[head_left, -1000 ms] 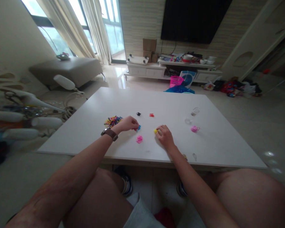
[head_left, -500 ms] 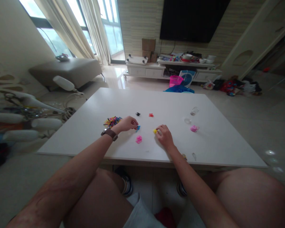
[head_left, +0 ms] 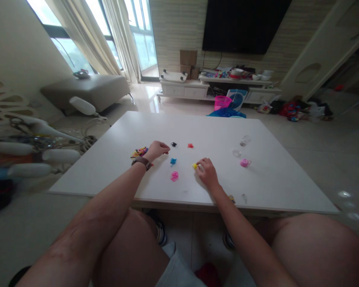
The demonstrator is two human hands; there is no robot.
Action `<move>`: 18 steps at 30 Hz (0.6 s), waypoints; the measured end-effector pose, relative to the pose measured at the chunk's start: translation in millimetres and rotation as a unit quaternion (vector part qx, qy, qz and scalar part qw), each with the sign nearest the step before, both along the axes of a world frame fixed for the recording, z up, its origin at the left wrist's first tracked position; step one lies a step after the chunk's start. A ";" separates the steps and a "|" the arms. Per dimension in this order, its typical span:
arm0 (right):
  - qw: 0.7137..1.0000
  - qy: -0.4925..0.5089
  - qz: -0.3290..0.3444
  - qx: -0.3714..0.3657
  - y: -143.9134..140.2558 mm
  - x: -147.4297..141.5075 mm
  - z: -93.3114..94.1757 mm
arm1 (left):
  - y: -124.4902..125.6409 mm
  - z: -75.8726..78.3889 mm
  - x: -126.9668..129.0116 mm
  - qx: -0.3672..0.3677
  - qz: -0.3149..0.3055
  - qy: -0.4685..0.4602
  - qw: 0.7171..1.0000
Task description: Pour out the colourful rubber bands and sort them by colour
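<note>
My left hand [head_left: 158, 149] is above the table with its fingers pinched together, close to a small heap of black rubber bands [head_left: 174, 144]. What it pinches, if anything, is too small to make out. Behind its wrist lies a mixed pile of coloured rubber bands [head_left: 138, 152], partly covered. My right hand [head_left: 207, 170] rests on the table, fingertips closed on a little heap of yellow rubber bands [head_left: 194, 166]. Between the hands are blue bands [head_left: 173, 161] and, nearer me, pink bands [head_left: 174, 176]. A few red bands [head_left: 190, 146] lie farther back.
On the right of the white table [head_left: 275, 187] lie a clear jar [head_left: 245, 140], a clear round lid [head_left: 236, 153] and a pink object [head_left: 244, 163]. Near the front edge are a small clear piece [head_left: 244, 198] and a brownish item [head_left: 231, 198], partly behind my right forearm.
My left hand has moved from the blue bands back and to the left, uncovering them. My right hand has stayed at the yellow bands.
</note>
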State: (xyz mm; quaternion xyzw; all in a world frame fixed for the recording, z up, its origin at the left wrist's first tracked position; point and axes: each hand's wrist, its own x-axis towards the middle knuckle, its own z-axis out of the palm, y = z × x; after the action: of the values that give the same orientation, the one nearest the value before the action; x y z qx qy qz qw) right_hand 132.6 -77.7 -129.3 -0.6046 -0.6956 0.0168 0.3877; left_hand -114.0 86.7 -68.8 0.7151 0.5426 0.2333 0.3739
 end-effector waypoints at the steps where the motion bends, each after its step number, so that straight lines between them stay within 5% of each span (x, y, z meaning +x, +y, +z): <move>1: 1.000 0.002 0.001 0.001 -0.6 -0.2 0.0 | 3.5 -2.1 1.9 -0.002 0.019 -0.003 1.000; 5: 1.000 0.011 0.003 0.005 -2.3 -1.2 0.6 | 16.9 -8.7 13.3 0.017 0.064 0.056 0.996; 18: 0.999 0.045 0.007 0.008 -0.6 -4.9 -0.1 | 33.6 -16.4 34.2 0.087 0.009 0.133 0.987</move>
State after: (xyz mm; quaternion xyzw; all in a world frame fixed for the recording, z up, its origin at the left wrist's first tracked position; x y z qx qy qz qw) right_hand 127.7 -78.3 -129.4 -0.5953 -0.6817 0.0412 0.4233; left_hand -79.8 120.3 -85.3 0.7646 0.5718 0.1857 0.2322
